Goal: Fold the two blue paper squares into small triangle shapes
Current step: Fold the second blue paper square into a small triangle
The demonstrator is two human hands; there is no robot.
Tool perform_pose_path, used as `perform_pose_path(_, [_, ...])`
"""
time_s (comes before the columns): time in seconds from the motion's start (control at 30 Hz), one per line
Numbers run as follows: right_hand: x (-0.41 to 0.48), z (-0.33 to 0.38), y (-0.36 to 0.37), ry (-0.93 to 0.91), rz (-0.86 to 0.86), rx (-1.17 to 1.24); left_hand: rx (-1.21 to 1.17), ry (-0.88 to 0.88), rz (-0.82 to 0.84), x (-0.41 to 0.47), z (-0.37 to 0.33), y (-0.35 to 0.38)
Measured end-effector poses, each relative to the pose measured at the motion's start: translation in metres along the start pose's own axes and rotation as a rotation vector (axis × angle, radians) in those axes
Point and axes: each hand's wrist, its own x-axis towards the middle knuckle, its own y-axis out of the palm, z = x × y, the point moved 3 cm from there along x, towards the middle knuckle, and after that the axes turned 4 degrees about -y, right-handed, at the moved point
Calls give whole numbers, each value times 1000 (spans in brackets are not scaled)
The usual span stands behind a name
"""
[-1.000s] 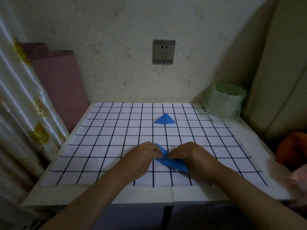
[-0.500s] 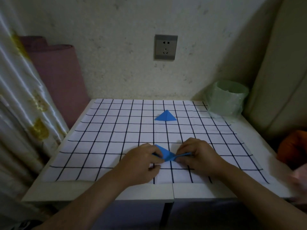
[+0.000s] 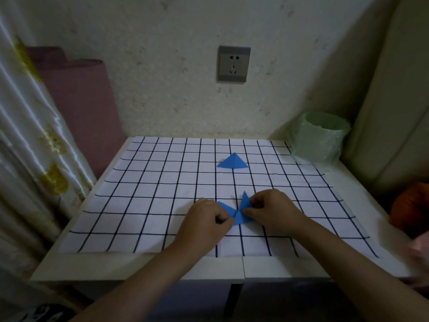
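Observation:
A folded blue paper triangle (image 3: 232, 161) lies flat on the far middle of the grid mat (image 3: 148, 196). Nearer to me, a second blue paper (image 3: 236, 211) is partly folded, with one flap lying left and another flap raised upright on the right. My left hand (image 3: 206, 219) pinches its left and lower part against the mat. My right hand (image 3: 271, 209) pinches the raised right flap between thumb and fingers. The hands cover the outer edges of this paper.
The white table (image 3: 139, 266) stands against a wall with a power socket (image 3: 233, 63). A green plastic-wrapped cylinder (image 3: 319, 138) stands at the back right corner. A pink roll (image 3: 79, 105) and a curtain (image 3: 27, 126) are on the left. An orange object (image 3: 411, 205) is at the right.
The near blue paper was flat under both hands; now its right flap is lifted upright by my right hand. The far triangle has not moved.

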Motion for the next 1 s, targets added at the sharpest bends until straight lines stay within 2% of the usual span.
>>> perform_pose_path(0.17, [4,4,1,47,9,-74,32,28,-29,-2,-4,-2])
perform_pose_path(0.37, [6,9,3,96,22,-120,257,362,102,-10,-7,-11])
perform_pose_path(0.47, [5,11,3,122,23,-144,264,430,176,-17,-3,-18])
perform_pose_path(0.7, [4,17,3,166,2,-181,292,448,202,-24,-3,-20])
perform_pose_path(0.9, [4,21,6,193,-36,-255,315,388,199,-23,-7,-17])
perform_pose_path(1.0, [2,22,6,182,-61,-258,406,408,213,-22,-11,-13])
